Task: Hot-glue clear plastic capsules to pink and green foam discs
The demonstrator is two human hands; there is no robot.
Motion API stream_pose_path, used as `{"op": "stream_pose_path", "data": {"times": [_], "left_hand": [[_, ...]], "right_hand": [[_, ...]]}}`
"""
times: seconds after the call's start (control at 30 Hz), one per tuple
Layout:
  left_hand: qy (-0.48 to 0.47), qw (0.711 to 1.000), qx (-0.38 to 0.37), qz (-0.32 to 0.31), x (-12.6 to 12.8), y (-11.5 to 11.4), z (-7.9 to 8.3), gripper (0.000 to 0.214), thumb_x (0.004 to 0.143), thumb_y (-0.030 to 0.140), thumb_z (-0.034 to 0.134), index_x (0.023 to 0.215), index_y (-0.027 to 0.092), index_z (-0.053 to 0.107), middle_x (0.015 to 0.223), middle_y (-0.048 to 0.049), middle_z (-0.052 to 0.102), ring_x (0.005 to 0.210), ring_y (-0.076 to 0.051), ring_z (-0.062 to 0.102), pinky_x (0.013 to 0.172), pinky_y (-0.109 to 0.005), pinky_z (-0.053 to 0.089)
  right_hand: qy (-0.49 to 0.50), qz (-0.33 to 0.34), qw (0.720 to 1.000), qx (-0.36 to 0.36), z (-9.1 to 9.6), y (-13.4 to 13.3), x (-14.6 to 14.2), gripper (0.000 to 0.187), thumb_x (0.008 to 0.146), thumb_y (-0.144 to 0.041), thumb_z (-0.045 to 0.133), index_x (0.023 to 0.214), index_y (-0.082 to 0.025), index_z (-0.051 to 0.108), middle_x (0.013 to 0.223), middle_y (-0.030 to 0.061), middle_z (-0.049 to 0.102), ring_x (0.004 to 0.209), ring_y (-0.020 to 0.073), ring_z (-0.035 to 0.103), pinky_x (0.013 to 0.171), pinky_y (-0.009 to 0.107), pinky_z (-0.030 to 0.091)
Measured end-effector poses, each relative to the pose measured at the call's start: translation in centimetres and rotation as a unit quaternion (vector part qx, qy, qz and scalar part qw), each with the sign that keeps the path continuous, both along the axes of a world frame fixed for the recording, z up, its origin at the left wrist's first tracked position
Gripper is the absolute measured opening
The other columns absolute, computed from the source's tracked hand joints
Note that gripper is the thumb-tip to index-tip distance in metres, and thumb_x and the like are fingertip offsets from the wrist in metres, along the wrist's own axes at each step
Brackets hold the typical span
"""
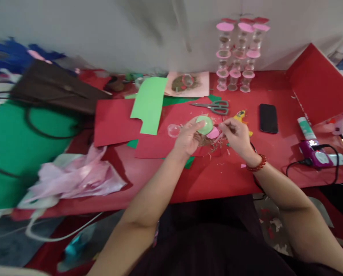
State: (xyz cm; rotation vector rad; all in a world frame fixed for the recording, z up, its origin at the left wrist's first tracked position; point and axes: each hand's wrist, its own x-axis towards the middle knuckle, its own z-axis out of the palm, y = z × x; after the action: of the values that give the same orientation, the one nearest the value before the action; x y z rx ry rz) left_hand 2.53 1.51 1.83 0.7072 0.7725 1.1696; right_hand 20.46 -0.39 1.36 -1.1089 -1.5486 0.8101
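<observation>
My left hand [189,137] grips a round light-green piece [205,125] with a glossy surface, thumb on its face; whether it is a paper disc on a clear cup I cannot tell. Close to its right edge, my right hand [235,134] has its fingertips pinched together. Anything between them is too small to make out. A pink paper disc [213,133] shows just below the green piece, above scattered shreds [210,145]. A clear round plastic cup or lid [173,130] lies left of my left hand on red paper [154,147].
Grey-handled scissors [219,107] and a yellow glue gun [240,115] lie beyond my hands. A black phone [268,118], a glue stick [306,128] and a purple power adapter [317,154] are at right. Stacked clear cups [234,73] stand behind; a pink plastic bag [82,174] lies left.
</observation>
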Motion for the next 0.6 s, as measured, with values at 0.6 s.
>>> {"op": "stream_pose_path", "data": {"times": [0.6], "left_hand": [[-0.044, 0.996, -0.055, -0.060, 0.7, -1.1, 0.2, 0.020, 0.093, 0.034, 0.076, 0.109, 0.022, 0.076, 0.092, -0.0024, 0.075, 0.073, -0.013, 0.067, 0.068, -0.026, 0.056]], "right_hand": [[-0.128, -0.003, 0.989, 0.076, -1.2, 0.1, -0.1, 0.043, 0.087, -0.032, 0.081, 0.130, -0.034, 0.078, 0.089, 0.0009, 0.061, 0.074, 0.0164, 0.056, 0.071, 0.036, 0.058]]}}
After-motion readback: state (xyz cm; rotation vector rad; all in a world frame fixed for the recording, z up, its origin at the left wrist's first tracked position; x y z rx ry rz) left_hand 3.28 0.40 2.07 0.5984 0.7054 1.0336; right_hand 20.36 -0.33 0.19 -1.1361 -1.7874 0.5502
